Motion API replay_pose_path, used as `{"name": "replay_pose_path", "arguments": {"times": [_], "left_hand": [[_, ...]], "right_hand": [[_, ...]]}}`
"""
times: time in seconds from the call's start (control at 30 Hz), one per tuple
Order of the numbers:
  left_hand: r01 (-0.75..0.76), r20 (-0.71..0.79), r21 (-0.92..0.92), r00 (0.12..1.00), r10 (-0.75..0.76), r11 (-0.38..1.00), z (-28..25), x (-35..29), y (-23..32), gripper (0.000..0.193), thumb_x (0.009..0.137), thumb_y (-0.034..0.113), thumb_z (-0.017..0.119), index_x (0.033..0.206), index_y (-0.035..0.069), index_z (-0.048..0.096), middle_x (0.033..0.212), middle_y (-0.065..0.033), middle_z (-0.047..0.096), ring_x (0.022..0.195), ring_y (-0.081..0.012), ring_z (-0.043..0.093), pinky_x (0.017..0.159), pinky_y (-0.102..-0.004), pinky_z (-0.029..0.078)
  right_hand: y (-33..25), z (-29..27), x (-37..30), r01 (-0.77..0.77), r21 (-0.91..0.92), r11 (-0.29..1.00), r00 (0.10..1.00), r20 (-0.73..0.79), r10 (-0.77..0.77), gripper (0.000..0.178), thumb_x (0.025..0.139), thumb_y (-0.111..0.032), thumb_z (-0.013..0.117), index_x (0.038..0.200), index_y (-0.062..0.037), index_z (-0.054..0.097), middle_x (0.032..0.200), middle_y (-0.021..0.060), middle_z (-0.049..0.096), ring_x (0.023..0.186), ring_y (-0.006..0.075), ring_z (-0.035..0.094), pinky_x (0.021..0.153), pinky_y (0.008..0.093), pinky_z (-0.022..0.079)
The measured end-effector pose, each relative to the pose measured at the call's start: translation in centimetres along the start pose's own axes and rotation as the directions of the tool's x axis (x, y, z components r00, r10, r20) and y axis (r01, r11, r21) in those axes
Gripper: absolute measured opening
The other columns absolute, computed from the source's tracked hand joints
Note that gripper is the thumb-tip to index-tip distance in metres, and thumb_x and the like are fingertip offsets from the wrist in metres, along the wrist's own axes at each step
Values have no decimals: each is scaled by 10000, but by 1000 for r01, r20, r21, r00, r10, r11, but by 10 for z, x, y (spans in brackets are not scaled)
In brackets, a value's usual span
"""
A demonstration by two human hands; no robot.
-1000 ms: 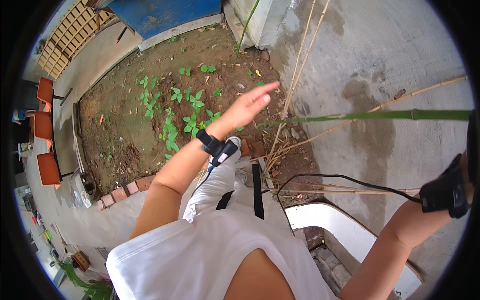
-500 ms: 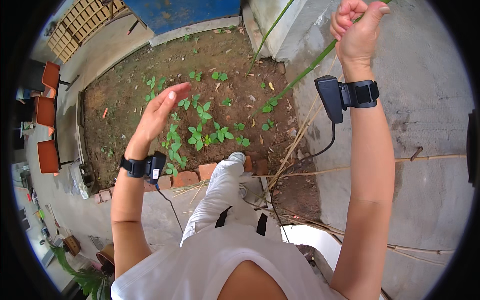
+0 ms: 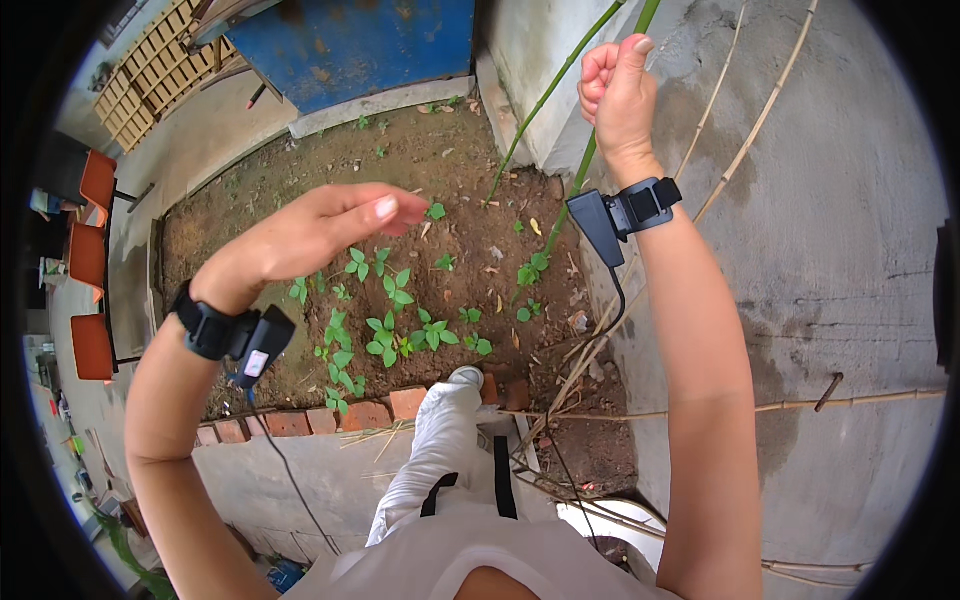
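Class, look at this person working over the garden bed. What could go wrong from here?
1. Only the right hand grips the green bamboo pole; the left hand is off it. The pole might swing and damage the leafy seedlings near its lower part.
2. The black cable hanging from the right wrist device could snag on the pole.
3. The white shoe is by the brick edging; a step forward might crush seedlings.

Bamboo pole (image 3: 588,158) — smooth, wall (image 3: 850,210) — matt concrete
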State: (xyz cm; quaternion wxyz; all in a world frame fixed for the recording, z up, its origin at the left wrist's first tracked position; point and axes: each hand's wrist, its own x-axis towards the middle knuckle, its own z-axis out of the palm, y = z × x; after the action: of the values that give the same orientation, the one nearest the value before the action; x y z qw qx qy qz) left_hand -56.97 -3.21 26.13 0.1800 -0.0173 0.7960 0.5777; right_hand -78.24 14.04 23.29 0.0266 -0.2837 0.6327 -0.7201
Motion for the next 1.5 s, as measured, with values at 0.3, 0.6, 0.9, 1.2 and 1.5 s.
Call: {"name": "replay_pose_path", "arguments": {"times": [0.3, 0.6, 0.9, 1.2, 1.5], "left_hand": [[-448, -305, -187, 872, 382, 874, 37, 160, -11, 455, 909, 279, 409, 1289, 46, 319, 1265, -89, 403, 1144, -186, 398, 962, -308, 308], [-790, -554, -253, 591, 586, 558, 24, 235, 108, 476, 924, 360, 318, 1310, 85, 281, 1274, -123, 396, 1174, -194, 387, 968, -332, 278], [-795, -604, -174, 552, 575, 581, 60, 274, 146, 293, 926, 295, 331, 927, 62, 509, 591, 36, 392, 503, -54, 334, 461, -201, 305], [-777, -616, -226, 581, 532, 588, 74, 297, 151, 309, 919, 319, 348, 812, 61, 480, 529, 36, 364, 487, -56, 323, 456, -212, 285], [-749, -581, -299, 635, 509, 592, 53, 302, 135, 306, 924, 313, 348, 815, 61, 484, 536, 44, 348, 483, -49, 318, 440, -204, 284]], "right_hand": [[33, -10, 32, -35, 73, 997, 998, -44, 38, 570, 893, -508, 268, 606, -52, 451, 506, -18, 393, 451, 67, 358, 432, 212, 286], [40, -28, 32, 13, -1, 1000, 993, -121, -13, 578, 900, -498, 251, 614, -42, 462, 528, -6, 414, 480, 81, 377, 449, 236, 304], [56, -60, 32, 114, -391, 913, 958, -201, -206, 550, 893, -443, 320, 873, 55, 553, 730, 127, 605, 717, 178, 563, 621, 321, 422], [63, -85, 32, 32, -306, 951, 965, -238, -109, 407, 881, -316, 396, 835, 53, 562, 722, 103, 601, 687, 143, 524, 615, 301, 416], [81, -66, 40, 60, -194, 979, 957, -267, -111, 468, 892, -395, 376, 824, 31, 559, 656, 49, 545, 627, 109, 474, 544, 272, 379]]}}
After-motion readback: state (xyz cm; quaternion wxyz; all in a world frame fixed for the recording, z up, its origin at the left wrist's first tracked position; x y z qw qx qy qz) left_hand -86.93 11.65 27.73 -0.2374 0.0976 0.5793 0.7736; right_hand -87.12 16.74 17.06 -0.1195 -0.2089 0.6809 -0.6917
